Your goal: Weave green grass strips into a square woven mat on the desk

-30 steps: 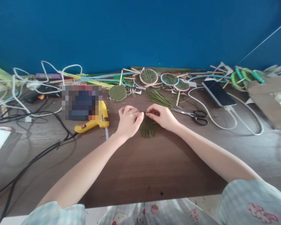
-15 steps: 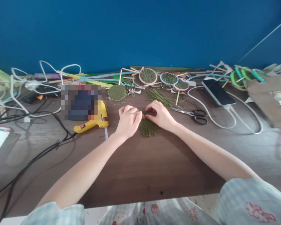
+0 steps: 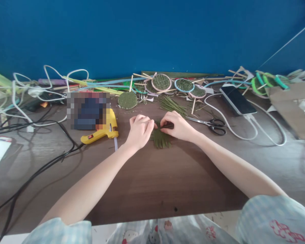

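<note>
A small piece of dark green leaf strips [image 3: 161, 139], seemingly woven, lies on the table between my hands, its loose ends fanning toward me. My left hand [image 3: 140, 131] curls over its left edge, thumb and fingers pressed down on the strips. From the other side, my right hand [image 3: 177, 126] pinches at a strip near the upper right of the piece; its fingertips partly hide what they grip. Just beyond my hands is a loose pile of cut green strips [image 3: 173, 104]. To the right of my right hand lie scissors [image 3: 213, 124] with black handles.
A yellow glue gun [image 3: 109, 127] rests on the left, beside a blurred-out object. Several round leaf-covered fans [image 3: 161, 82] with sticks line the blue wall [image 3: 152, 37]. A phone [image 3: 237, 99] with white cables [image 3: 269, 134] sits on the right; black cables [image 3: 40, 169] cross the left side.
My right hand has shifted slightly right and down, opening a small gap from my left hand and showing more of the green piece. My left hand has stayed nearly still.
</note>
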A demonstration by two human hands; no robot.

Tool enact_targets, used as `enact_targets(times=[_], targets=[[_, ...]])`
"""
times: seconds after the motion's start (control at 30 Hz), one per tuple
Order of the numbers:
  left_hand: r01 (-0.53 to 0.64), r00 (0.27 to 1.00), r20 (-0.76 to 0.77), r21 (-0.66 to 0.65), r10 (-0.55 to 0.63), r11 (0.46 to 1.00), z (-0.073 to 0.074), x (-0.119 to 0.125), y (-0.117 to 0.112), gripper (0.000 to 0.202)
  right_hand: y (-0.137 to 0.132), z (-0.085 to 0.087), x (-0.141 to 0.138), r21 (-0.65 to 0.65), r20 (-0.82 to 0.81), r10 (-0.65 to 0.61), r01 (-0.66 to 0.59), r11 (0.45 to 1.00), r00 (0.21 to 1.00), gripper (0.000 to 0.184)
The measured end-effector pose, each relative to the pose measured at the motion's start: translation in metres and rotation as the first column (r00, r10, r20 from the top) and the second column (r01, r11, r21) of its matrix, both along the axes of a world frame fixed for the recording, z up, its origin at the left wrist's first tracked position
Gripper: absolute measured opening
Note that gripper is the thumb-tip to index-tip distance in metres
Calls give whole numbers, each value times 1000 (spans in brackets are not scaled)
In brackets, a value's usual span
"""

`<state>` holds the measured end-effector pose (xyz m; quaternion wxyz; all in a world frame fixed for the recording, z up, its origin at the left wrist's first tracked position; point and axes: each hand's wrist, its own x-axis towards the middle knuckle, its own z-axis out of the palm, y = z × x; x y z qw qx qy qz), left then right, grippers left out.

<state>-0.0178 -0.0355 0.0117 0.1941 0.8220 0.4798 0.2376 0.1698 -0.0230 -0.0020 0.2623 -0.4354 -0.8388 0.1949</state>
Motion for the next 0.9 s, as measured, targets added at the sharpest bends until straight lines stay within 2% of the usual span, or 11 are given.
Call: enact_targets(times=[0.27, 0.43, 0.57, 0.73, 0.9], targets=[[82, 996, -36, 76, -79, 994, -3, -1, -2, 39, -1, 1, 0, -12, 1, -8, 8, 1000, 1000, 8], [41, 997, -73, 70, -36, 997, -5, 0, -1, 36, 1, 7, 4, -64, -24, -4, 3, 998, 1000, 8], [18, 997, -69, 30, -15, 999, -4, 1, -1, 35, 5, 15, 12, -160, 61, -36, 45, 986, 997, 10], [-2, 997, -79, 59, 7, 998, -5, 3, -1, 32, 9, 23, 19, -265, 185, -40, 89, 960, 982, 14], [-6, 993, -116, 136, 22, 991, -9, 5, 0, 21, 7, 28, 15, -280, 65, -78, 94, 955, 995, 16]])
